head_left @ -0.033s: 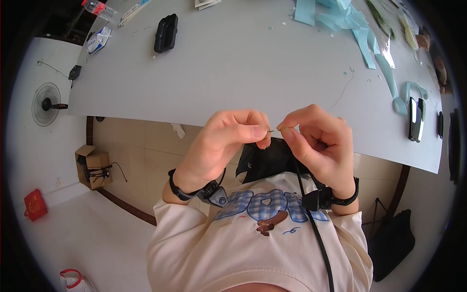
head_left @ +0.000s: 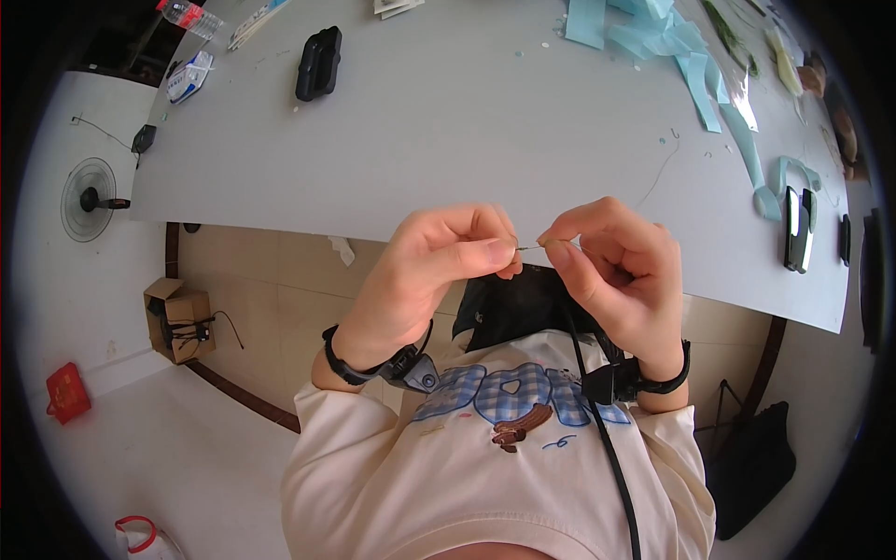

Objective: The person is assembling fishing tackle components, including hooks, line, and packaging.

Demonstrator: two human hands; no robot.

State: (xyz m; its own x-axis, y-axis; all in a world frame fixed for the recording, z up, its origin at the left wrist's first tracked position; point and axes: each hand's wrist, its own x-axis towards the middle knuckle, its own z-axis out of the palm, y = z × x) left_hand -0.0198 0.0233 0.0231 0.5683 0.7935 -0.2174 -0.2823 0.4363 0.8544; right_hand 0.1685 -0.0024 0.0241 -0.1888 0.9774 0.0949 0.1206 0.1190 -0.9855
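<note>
Thin strand [head_left: 532, 247]: short, fine, wire- or thread-like pc; spans the small gap betw. the 2 hands' fingertips, just off the tbl's near edge. Material too small to tell.
Axis: runs approx. L–R, nearly level in view; darker nr its L end, paler twd R.
Nearer hand: neither; strand is at both sets of fingertips, L end at L hand, R end at R hand. Tips close, not touching ea. other.
L hand [head_left: 425, 254]: thumb & index pinched tight on strand's L end, no gap seen; other fingers curled behind.
R hand [head_left: 630, 271]: thumb & index likewise closed on R end; rest curled loosely, palm partly visible.
Wrists: dark strapped device on ea., L [head_left: 411, 371] & R [head_left: 611, 383].
Tbl [head_left: 420, 140]: grey, beyond hands. Loose thread [head_left: 661, 173] ahead & R of R hand; black-and-silver gadget [head_left: 799, 229] further R; light-blue ribbon [head_left: 686, 61] far R; open black case [head_left: 318, 63] far L.
Floor L: cardboard box [head_left: 189, 313], well apart from hands.
</note>
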